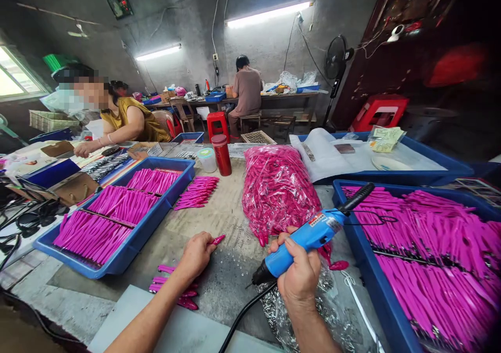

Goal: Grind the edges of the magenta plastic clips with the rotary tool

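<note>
My right hand (299, 272) is wrapped round a blue electric screwdriver (301, 243), its black nose and thin bit pointing down and left over the table. A black cord runs from the tool's nose end toward the front edge. My left hand (197, 255) pinches a small pink plastic handle piece (218, 239) above the dark mat. Below my left forearm lie several pink pieces (188, 303), partly hidden by the arm. Tiny metal rings or nuts (235, 251) are scattered between the hands. Loose small metal screws (279, 311) lie on plastic under my right wrist.
A clear bag of pink pieces (279, 191) stands mid-table. Blue trays of pink handles sit left (92, 272) and right (354, 238). A red bottle (222, 157) and white tub (206, 161) stand behind. Another person (133, 118) works at left; one sits farther back (248, 89).
</note>
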Available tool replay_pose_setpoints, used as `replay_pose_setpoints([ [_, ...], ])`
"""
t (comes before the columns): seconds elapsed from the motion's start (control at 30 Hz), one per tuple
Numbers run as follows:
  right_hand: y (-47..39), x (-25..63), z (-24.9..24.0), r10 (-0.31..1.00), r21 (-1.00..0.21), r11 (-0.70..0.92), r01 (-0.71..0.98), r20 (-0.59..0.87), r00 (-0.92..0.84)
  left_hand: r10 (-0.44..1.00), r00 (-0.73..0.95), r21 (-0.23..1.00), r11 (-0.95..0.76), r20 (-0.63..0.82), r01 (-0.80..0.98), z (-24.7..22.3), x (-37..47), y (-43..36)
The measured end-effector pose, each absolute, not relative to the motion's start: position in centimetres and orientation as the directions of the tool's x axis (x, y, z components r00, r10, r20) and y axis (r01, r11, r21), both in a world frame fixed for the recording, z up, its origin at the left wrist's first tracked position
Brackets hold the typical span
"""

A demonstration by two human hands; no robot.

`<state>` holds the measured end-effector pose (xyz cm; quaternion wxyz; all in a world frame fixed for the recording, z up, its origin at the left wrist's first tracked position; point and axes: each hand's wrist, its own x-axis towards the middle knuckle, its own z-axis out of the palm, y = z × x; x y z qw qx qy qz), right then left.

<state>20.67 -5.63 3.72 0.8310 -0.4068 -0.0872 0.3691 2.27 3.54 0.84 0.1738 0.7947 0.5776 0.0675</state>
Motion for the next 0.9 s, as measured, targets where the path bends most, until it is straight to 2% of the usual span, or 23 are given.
replay_pose_setpoints([
  [0.23, -5.54, 20.68, 3.53, 0.690, -0.740, 0.404, -0.538, -0.139, 0.710, 0.940, 0.336, 0.356, -0.297, -0.052, 0.886, 0.47, 2.22, 3.27],
  [0.53, -5.48, 20.66, 3.62, 0.688, -0.737, 0.396, -0.548, -0.157, 0.709, 0.923, 0.377, 0.349, -0.328, -0.081, 0.878, 0.81, 2.13, 3.58],
  [0.73, -5.49, 20.56, 3.67, 0.690, -0.738, 0.386, -0.554, -0.167, 0.704, 0.913, 0.408, 0.286, -0.384, -0.027, 0.878, 0.73, 2.13, 3.11],
  [0.9, -5.45, 20.60, 3.71, 0.685, -0.735, 0.384, -0.559, -0.179, 0.706, 0.921, 0.381, 0.379, -0.322, -0.088, 0.867, 1.22, 1.90, 3.43],
])
